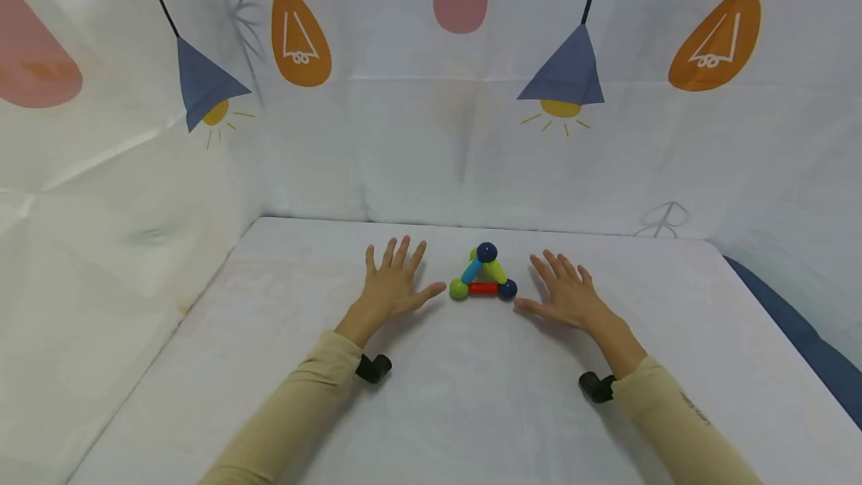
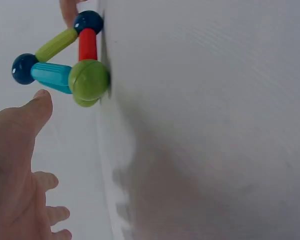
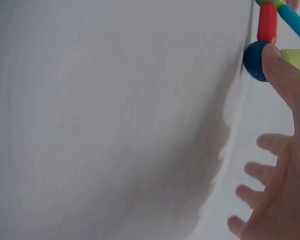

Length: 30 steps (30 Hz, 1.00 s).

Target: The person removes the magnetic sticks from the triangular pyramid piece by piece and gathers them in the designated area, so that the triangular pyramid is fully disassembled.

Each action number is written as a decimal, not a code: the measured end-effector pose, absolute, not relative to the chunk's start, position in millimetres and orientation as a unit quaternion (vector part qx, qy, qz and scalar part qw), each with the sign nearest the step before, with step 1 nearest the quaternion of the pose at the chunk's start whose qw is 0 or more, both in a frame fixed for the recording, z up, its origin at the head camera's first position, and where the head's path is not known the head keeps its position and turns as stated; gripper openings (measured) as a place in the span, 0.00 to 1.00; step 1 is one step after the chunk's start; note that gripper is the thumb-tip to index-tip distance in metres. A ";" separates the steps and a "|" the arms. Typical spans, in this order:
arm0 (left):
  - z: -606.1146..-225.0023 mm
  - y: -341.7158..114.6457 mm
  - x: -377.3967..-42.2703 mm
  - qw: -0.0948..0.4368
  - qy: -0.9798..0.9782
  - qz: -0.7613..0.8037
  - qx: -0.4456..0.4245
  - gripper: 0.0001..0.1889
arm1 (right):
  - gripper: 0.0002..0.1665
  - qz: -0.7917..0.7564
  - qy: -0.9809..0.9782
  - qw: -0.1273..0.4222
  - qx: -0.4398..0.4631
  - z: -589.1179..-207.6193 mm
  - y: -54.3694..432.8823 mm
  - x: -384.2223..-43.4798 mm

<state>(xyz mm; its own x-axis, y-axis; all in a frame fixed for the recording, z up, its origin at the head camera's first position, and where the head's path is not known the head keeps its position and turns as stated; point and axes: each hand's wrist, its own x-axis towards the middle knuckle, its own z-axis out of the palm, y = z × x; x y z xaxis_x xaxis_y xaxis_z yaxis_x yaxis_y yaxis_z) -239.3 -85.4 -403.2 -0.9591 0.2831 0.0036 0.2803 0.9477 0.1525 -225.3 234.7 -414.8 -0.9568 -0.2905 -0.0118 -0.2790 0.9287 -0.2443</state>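
A small structure of balls and rods stands on the white table between my two hands. In the head view its front edge is a red rod [image 1: 483, 289] joining a green ball [image 1: 459, 290] to a dark blue ball [image 1: 508, 290]. A blue rod [image 1: 472, 270] and yellow-green rods [image 1: 496, 271] slope up to another dark blue ball [image 1: 487, 252] at the peak. To its left, my left hand [image 1: 390, 287] is spread, thumb pointing at the green ball. My right hand [image 1: 566, 294] is spread on the other side, its thumb near the lower dark blue ball. Neither hand grips anything.
The white tabletop [image 1: 471, 395] is bounded at the back and left by a white sheet [image 1: 417, 148] printed with lamps and bulbs. A dark blue surface [image 1: 795, 320] shows beyond the right table edge. Black wrist cameras [image 1: 374, 369] sit below both hands.
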 end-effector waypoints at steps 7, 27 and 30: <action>-398.7 -80.0 -243.5 -0.008 0.969 0.172 0.174 0.37 | 0.46 -0.280 0.939 0.056 -0.193 -422.8 230.8 -231.8; -393.2 -24.8 -253.9 -0.001 0.900 0.329 0.286 0.27 | 0.25 -0.443 0.875 -0.021 -0.195 -427.9 175.1 -236.4; -394.5 -20.2 -252.3 -0.020 0.893 0.347 0.287 0.25 | 0.20 -0.443 0.870 -0.062 -0.206 -426.1 171.3 -238.0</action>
<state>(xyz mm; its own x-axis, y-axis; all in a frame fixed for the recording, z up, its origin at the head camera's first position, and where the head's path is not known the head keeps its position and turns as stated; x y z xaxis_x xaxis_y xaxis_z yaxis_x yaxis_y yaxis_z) -252.3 -20.2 -394.5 -0.8349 0.4982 0.2342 0.5256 0.5950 0.6081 -238.0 171.3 -426.1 -0.9070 -0.3041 0.2914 -0.4146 0.5227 -0.7449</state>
